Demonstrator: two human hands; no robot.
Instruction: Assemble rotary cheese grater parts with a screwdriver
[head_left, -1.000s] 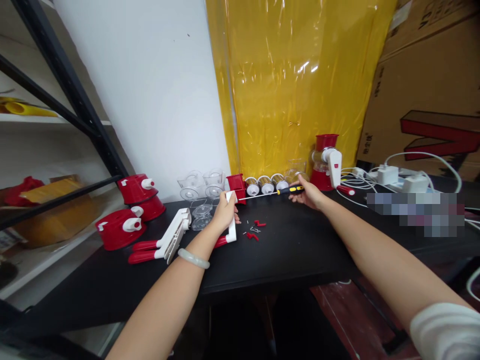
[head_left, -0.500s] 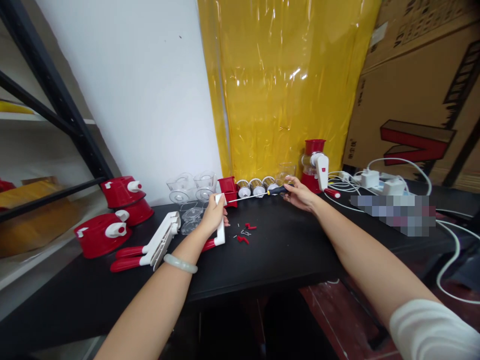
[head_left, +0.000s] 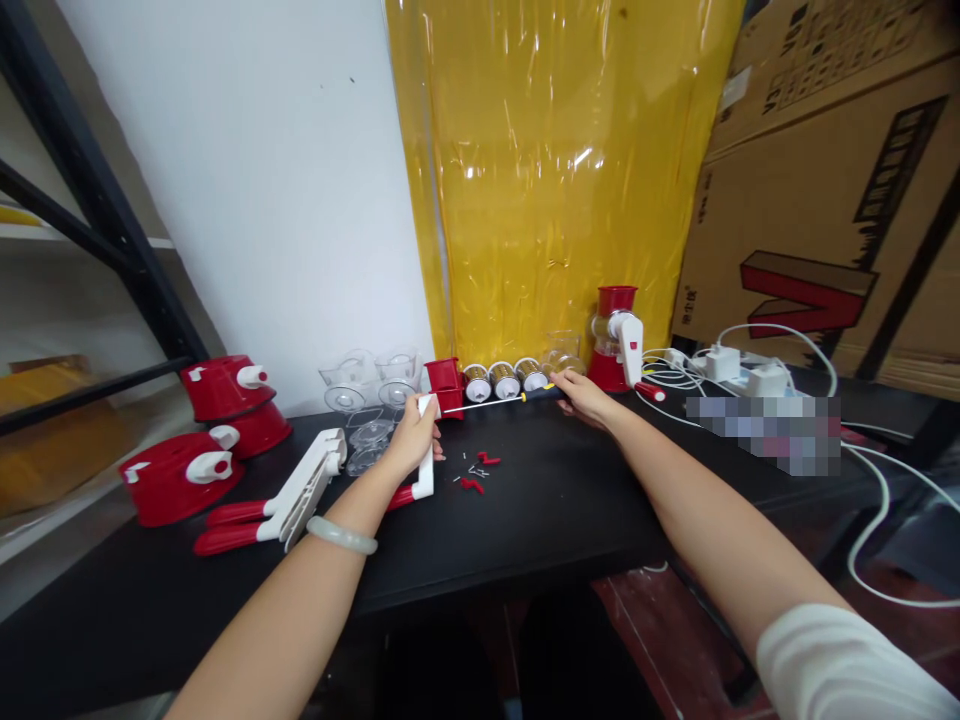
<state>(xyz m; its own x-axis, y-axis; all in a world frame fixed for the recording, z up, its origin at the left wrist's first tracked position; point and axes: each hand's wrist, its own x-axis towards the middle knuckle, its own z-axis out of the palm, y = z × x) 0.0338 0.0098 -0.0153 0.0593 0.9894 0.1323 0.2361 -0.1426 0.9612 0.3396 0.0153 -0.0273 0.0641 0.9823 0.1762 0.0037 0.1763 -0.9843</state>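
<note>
My left hand (head_left: 415,438) is closed around a white crank handle (head_left: 426,474) with a red grip, held upright above the black table. In my right hand (head_left: 583,396) is a screwdriver (head_left: 537,393) with a black and yellow handle, lying nearly level. Its long shaft runs left, the tip meeting the upper end of the crank handle; the exact contact is too small to tell. Below and between the hands lie small red plastic pieces (head_left: 472,485) and several tiny screws (head_left: 478,471). Behind the crank handle stands a red hopper (head_left: 445,386).
Metal grater drums (head_left: 504,380) line the back beside clear plastic parts (head_left: 371,435). Red bases (head_left: 184,478) and more white crank handles (head_left: 306,484) lie left. An assembled rotary grater (head_left: 616,340) stands right, near white chargers and cables (head_left: 722,364). A cardboard box (head_left: 810,210) rises behind.
The whole view has shifted slightly, so things sit a little further left. My right hand now wraps further over the screwdriver handle. My left hand keeps its hold on the crank handle.
</note>
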